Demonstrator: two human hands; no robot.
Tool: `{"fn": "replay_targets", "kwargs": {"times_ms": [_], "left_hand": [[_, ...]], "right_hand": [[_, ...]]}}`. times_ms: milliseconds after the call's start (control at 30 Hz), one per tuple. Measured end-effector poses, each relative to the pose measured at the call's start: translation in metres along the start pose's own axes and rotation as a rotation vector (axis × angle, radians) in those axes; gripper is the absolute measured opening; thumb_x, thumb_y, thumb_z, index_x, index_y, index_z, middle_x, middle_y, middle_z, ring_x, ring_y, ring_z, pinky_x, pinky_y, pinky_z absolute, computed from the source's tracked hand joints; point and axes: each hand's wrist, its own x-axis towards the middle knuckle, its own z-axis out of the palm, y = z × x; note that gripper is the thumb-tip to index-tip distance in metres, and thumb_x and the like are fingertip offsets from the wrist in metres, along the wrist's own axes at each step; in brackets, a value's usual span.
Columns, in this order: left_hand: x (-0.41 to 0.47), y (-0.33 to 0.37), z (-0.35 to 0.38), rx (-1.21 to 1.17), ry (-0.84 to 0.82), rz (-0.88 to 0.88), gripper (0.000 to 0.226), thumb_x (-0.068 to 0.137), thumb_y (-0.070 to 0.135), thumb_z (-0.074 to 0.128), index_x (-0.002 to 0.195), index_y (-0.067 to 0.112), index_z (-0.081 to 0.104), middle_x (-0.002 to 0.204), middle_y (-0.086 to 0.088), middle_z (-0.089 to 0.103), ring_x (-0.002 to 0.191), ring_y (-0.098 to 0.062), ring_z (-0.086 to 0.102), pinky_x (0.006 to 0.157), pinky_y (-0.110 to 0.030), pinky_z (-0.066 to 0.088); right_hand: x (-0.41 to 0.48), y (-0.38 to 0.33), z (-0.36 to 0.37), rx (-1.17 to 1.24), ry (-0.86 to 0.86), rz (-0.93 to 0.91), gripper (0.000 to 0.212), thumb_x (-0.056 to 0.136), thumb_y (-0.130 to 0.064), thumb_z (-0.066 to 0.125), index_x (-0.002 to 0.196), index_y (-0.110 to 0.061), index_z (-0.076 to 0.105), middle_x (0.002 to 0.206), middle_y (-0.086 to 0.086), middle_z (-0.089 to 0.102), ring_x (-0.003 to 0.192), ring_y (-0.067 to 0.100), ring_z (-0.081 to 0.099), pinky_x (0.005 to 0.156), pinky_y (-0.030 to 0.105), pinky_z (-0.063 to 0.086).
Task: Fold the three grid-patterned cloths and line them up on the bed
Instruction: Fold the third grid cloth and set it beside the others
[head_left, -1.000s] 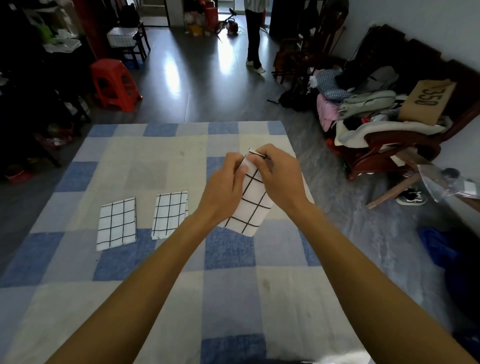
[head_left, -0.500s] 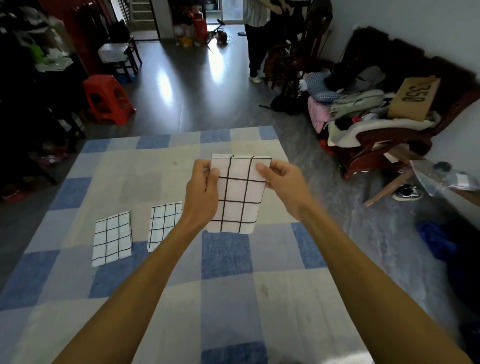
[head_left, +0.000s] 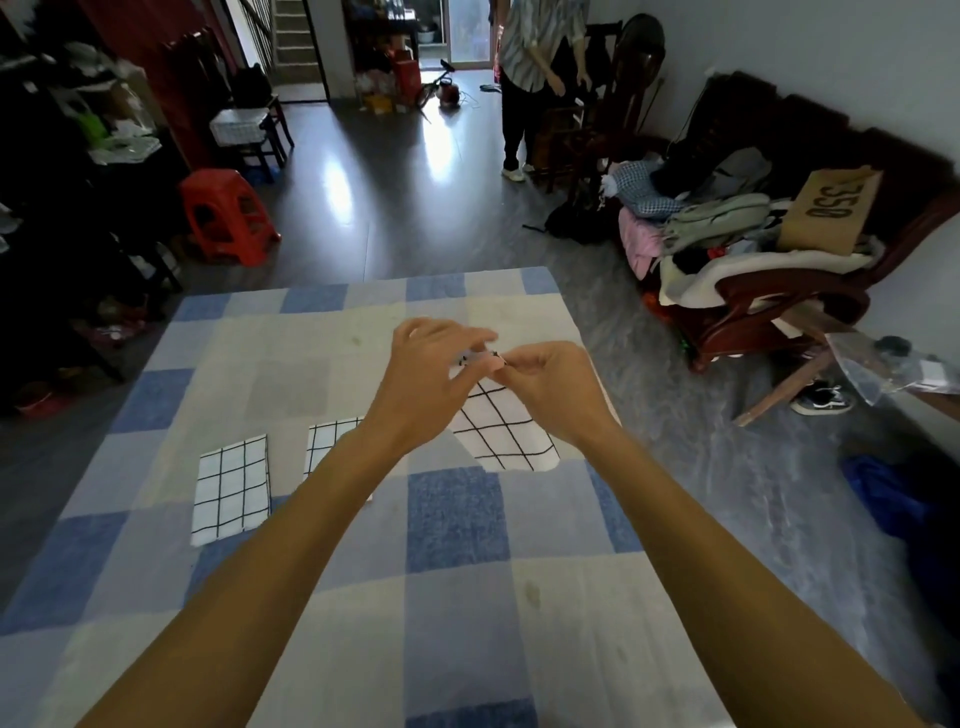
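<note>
Folding step in hand: seen from the head view, I am working on the third cloth (head_left: 501, 434), bringing its top corners together above the bed (head_left: 467, 519). I judge this to be the last fold or two of the task.
Left hand: my left hand (head_left: 431, 379) is raised over the middle of the bed. Thumb and forefinger pinch the cloth's top edge and the other fingers are loosely spread; the fingertips are blurred, so I cannot tell exactly how much cloth they hold.
Right hand: my right hand (head_left: 550, 384) is curled, with thumb and fingertips pinching the same top edge right against the left hand's fingers.
Where the cloth is: it hangs from both hands and slants down to the right. I cannot tell whether its lower edge touches the bed or is just above it.
Already placed: the first folded cloth (head_left: 231, 488) lies flat on the left. The second folded cloth (head_left: 330, 441) lies just beside it, partly hidden behind my left forearm.
Next move, as I judge it: match the edges and press the fold. Then lay this cloth to the right of the second one, with the same gap and the same tilt, so the row reads straight.
Count of cloths: three grid-patterned cloths, two lying folded and one in my hands.
Count of hands: two, both on the one cloth.
Around the bed: one red stool (head_left: 226, 215) on the floor to the left, one person standing (head_left: 535, 62) at the far end of the room, and one chair heaped with clothes (head_left: 727, 244) on the right.
</note>
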Motion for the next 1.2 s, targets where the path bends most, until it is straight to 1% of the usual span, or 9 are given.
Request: {"fn": "replay_targets", "kwargs": {"times_ms": [100,167,300,500,667,800,900,967,1200], "left_hand": [[0.004,0.0,-0.004,0.019,0.032,0.05,0.016,0.091,0.027,0.059,0.091,0.018,0.071,0.086,0.004,0.072,0.078,-0.013,0.06,0.088,-0.028,0.031],[0.006,0.002,-0.009,-0.009,0.069,0.011,0.01,0.089,0.019,0.062,0.086,0.017,0.071,0.081,0.004,0.07,0.071,-0.011,0.056,0.085,-0.026,0.033],[0.003,-0.005,-0.014,-0.046,0.147,-0.099,0.012,0.091,0.02,0.058,0.088,0.017,0.069,0.084,0.01,0.066,0.075,-0.009,0.057,0.079,-0.024,0.041],[-0.011,-0.023,-0.013,-0.078,0.194,-0.236,0.014,0.093,0.02,0.054,0.092,0.014,0.067,0.089,0.002,0.068,0.078,-0.011,0.058,0.068,-0.011,0.039],[-0.01,-0.029,-0.016,-0.054,0.229,-0.273,0.013,0.094,0.02,0.053,0.091,0.016,0.065,0.087,0.005,0.066,0.077,-0.012,0.058,0.07,-0.013,0.04],[-0.008,-0.03,-0.021,0.069,0.133,-0.138,0.014,0.094,0.017,0.054,0.093,0.014,0.068,0.091,0.003,0.069,0.079,-0.014,0.06,0.072,-0.013,0.039],[-0.008,-0.024,-0.004,0.119,-0.003,-0.006,0.016,0.093,0.017,0.054,0.097,0.013,0.069,0.096,-0.003,0.071,0.082,-0.02,0.065,0.076,-0.022,0.045],[-0.01,-0.017,0.008,0.076,-0.069,0.048,0.018,0.093,0.019,0.053,0.097,0.014,0.069,0.094,-0.003,0.071,0.079,-0.02,0.066,0.071,-0.028,0.051],[-0.013,-0.013,0.01,-0.075,-0.079,0.006,0.012,0.093,0.014,0.057,0.092,0.014,0.069,0.084,0.007,0.067,0.069,-0.007,0.058,0.066,-0.02,0.046]], "right_hand": [[0.002,-0.004,0.0,-0.092,-0.049,-0.057,0.017,0.086,-0.04,0.068,0.091,-0.026,0.077,0.084,-0.009,0.075,0.08,-0.001,0.067,0.078,0.024,0.054],[0.002,-0.005,0.001,-0.104,-0.057,-0.055,0.019,0.085,-0.042,0.068,0.084,-0.025,0.077,0.076,-0.006,0.074,0.071,0.003,0.065,0.071,0.024,0.053],[-0.008,0.018,0.002,-0.133,-0.072,0.011,0.031,0.087,-0.039,0.066,0.057,-0.031,0.061,0.048,-0.012,0.055,0.048,0.002,0.049,0.052,0.017,0.035],[-0.028,0.068,0.003,-0.302,-0.086,0.059,0.025,0.09,-0.046,0.058,0.087,-0.027,0.073,0.074,-0.016,0.065,0.069,0.002,0.058,0.063,0.017,0.043],[-0.034,0.096,-0.002,-0.427,-0.15,0.153,0.027,0.093,-0.04,0.057,0.08,-0.02,0.069,0.073,-0.007,0.064,0.069,0.012,0.058,0.063,0.024,0.041],[-0.043,0.105,-0.009,-0.427,-0.117,0.207,0.034,0.093,-0.041,0.056,0.083,-0.012,0.071,0.085,0.002,0.071,0.08,0.017,0.064,0.07,0.029,0.046],[-0.033,0.067,0.003,-0.223,-0.031,0.102,0.031,0.091,-0.044,0.057,0.105,-0.019,0.071,0.098,-0.01,0.069,0.085,0.001,0.06,0.076,0.013,0.045],[-0.021,0.039,0.013,-0.138,-0.043,-0.004,0.03,0.091,-0.039,0.06,0.115,-0.022,0.067,0.107,-0.009,0.068,0.092,0.001,0.06,0.082,0.014,0.045],[-0.011,0.025,0.019,-0.206,-0.114,-0.079,0.018,0.094,-0.03,0.057,0.099,-0.019,0.071,0.094,-0.002,0.072,0.084,0.007,0.061,0.078,0.024,0.048]]}}
